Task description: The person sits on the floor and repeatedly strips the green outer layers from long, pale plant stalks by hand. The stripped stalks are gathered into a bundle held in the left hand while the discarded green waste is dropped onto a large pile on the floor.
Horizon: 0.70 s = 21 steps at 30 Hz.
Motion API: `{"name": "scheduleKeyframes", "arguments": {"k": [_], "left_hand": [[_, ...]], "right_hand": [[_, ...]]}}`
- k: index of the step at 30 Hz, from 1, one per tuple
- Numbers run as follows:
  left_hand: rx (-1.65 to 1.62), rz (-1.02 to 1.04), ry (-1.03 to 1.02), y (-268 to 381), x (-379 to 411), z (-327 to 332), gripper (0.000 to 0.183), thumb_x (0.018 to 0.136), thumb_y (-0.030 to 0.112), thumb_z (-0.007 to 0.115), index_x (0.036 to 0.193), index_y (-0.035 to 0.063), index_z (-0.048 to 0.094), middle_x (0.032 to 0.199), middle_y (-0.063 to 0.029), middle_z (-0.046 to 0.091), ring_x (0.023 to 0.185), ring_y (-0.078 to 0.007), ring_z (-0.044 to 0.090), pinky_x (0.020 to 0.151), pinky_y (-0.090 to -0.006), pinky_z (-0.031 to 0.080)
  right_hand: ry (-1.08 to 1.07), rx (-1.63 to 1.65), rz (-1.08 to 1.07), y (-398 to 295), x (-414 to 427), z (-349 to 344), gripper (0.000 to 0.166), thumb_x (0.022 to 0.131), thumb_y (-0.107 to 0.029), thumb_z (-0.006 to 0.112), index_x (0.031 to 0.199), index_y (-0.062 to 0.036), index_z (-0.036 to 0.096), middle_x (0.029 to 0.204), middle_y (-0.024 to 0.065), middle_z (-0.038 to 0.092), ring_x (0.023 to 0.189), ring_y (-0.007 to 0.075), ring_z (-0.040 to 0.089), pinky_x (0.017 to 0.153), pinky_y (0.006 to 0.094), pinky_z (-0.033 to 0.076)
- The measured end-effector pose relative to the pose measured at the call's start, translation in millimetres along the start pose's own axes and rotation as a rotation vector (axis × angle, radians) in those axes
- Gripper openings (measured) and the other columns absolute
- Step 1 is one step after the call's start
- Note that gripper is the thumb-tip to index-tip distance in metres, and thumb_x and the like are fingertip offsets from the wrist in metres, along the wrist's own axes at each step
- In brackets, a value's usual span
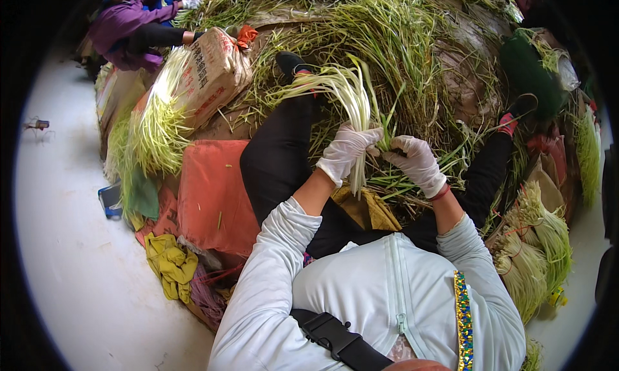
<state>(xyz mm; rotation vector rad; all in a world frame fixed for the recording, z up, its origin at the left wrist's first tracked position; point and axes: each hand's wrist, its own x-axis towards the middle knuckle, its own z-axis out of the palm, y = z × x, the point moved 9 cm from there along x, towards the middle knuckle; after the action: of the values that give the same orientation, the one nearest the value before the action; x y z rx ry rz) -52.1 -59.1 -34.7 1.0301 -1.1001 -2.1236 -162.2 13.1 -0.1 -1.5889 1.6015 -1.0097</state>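
My left hand point(350, 148), in a thin white glove, is closed around a bunch of pale, blanched leafy stalks point(357, 100) that look like garlic chives. Their upper ends arch over to the left, and the cut ends stick out below my fist. Close beside it, my right hand point(417, 163), also gloved, pinches a green leafy stalk point(385, 141) at the bunch's right edge. My fingers partly hide where the two meet. Beneath both hands lies a heap of loose green leaves point(396, 56), between my outstretched legs.
To my left, pale stalks point(162, 124) drape over a printed woven sack point(208, 81) near a red cushion-like block point(217, 194). A yellow cloth point(171, 264) lies nearer me. Tied bundles point(527, 245) lie right. A person in purple point(125, 25) sits at far left.
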Motion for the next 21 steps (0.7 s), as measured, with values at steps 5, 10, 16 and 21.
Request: {"name": "scheduleKeyframes", "arguments": {"k": [5,10,16,21], "left_hand": [[0.067,0.012,-0.004,-8.2,5.7,-0.3,0.016,0.079,0.007,0.071,0.092,0.0040,0.064,0.073,-0.0014,0.063,0.058,-0.0092,0.058,0.044,-0.0226,0.049],[0.018,0.126,0.056,11.0,-1.4,-5.3,0.018,0.080,0.009,0.070,0.095,0.0037,0.061,0.074,-0.0014,0.060,0.055,-0.0084,0.055,0.048,-0.0225,0.051],[-0.195,0.251,0.188,47.8,-5.6,-46.1,0.018,0.078,0.006,0.070,0.091,0.0026,0.058,0.072,-0.0026,0.058,0.054,-0.0078,0.055,0.049,-0.0229,0.055],[-0.139,0.263,0.275,52.5,-7.5,-55.6,0.015,0.078,0.006,0.071,0.086,0.0078,0.059,0.070,0.0020,0.055,0.051,-0.0051,0.049,0.049,-0.0227,0.054]], "right_hand": [[-0.049,0.791,0.297,20.6,8.3,19.0,0.017,0.080,-0.009,0.072,0.093,-0.0012,0.066,0.076,0.0035,0.064,0.064,0.0114,0.059,0.058,0.0220,0.048],[0.073,0.861,0.409,43.7,6.7,17.2,0.010,0.082,-0.009,0.069,0.090,-0.0032,0.066,0.074,-0.0018,0.063,0.059,0.0048,0.054,0.052,0.0188,0.044],[0.022,-0.295,0.090,70.9,-39.1,-26.5,0.013,0.080,-0.015,0.068,0.081,-0.0030,0.065,0.071,0.0115,0.064,0.061,0.0215,0.061,0.058,0.0329,0.048],[-0.223,-0.736,0.624,125.0,-83.0,-75.2,0.031,0.076,-0.031,0.068,0.088,-0.0025,0.065,0.081,0.0165,0.065,0.079,0.0343,0.062,0.070,0.0424,0.049]]}}
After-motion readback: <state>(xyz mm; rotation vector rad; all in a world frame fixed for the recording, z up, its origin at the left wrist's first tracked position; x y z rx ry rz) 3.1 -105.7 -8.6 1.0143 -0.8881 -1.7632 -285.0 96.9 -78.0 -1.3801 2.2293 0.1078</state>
